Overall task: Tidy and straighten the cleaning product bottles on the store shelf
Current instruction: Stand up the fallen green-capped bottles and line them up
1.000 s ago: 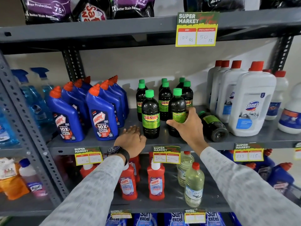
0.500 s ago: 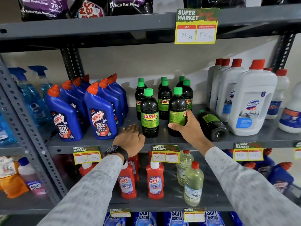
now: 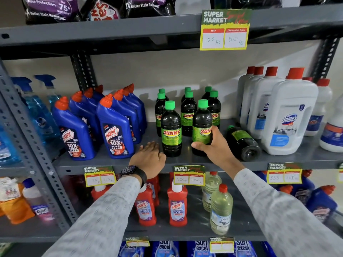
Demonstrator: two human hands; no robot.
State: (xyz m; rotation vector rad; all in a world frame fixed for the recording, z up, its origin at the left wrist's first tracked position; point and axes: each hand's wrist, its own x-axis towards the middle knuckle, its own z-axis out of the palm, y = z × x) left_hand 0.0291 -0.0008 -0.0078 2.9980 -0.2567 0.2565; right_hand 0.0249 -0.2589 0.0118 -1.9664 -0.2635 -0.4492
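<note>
Several dark Sunny bottles with green caps stand in rows on the grey middle shelf (image 3: 297, 158). My right hand (image 3: 216, 145) grips the front right Sunny bottle (image 3: 202, 123) low on its label, the bottle upright. A second front Sunny bottle (image 3: 171, 130) stands to its left. My left hand (image 3: 149, 158) rests flat on the shelf edge beside that bottle, fingers loosely apart, holding nothing. One Sunny bottle (image 3: 243, 143) lies on its side to the right, base toward me.
Blue Harpic bottles (image 3: 115, 132) stand at the left, white Domex jugs (image 3: 289, 115) at the right. Blue spray bottles (image 3: 37, 112) are on the far left. Red Harpic bottles (image 3: 177, 204) and clear bottles (image 3: 220, 210) fill the shelf below. Price tags (image 3: 189, 176) hang on the shelf edges.
The held Sunny bottle has turned so its label now faces more toward the front, my right hand shifting around it. My left hand has stayed put.
</note>
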